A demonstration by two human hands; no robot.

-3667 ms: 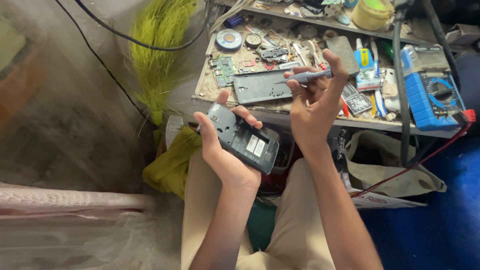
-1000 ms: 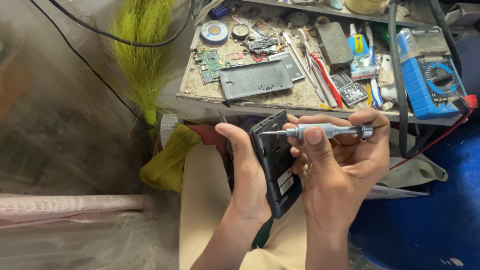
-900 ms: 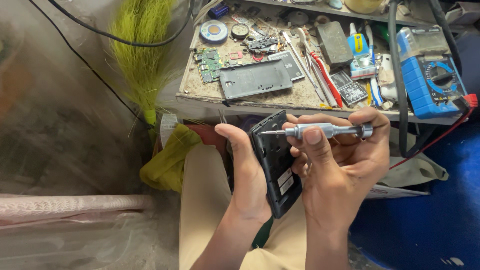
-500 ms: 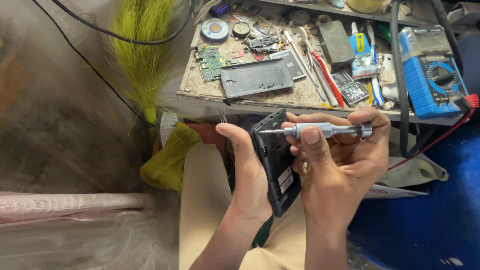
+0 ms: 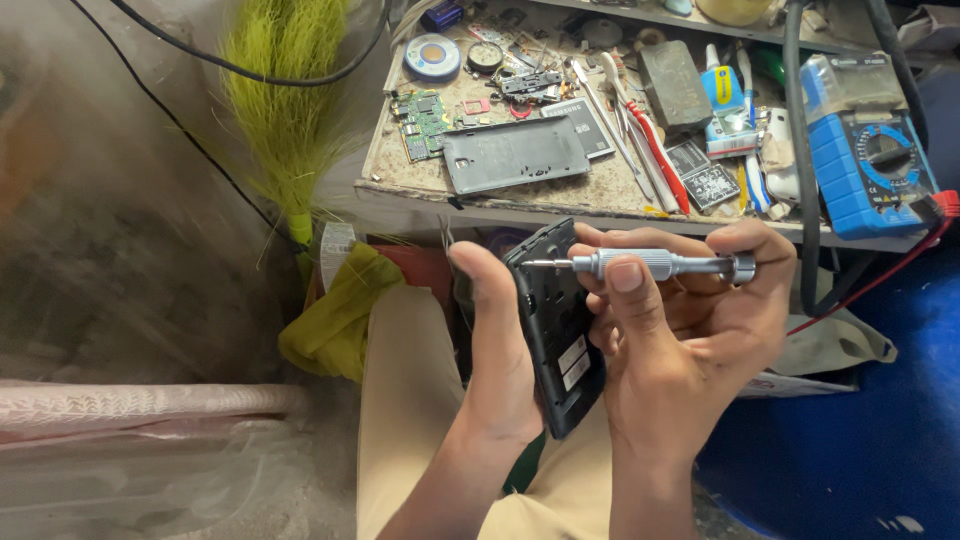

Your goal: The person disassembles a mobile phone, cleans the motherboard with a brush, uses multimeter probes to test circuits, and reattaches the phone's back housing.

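- My left hand (image 5: 500,350) has its grip closed round the black opened phone body (image 5: 556,330), upright above my lap.
- My right hand (image 5: 690,320) pinches the slim silver metal screwdriver (image 5: 650,265), tip on the phone's upper edge.

A phone repair bench — cluttered tray (image 5: 400,150) of circuit boards (image 5: 424,122) and tweezers (image 5: 600,105). Blue multimeter (image 5: 868,165) alongside — a workshop.

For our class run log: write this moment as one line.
left hand: holds phone on edge | right hand: screwdriver, tip at phone's top
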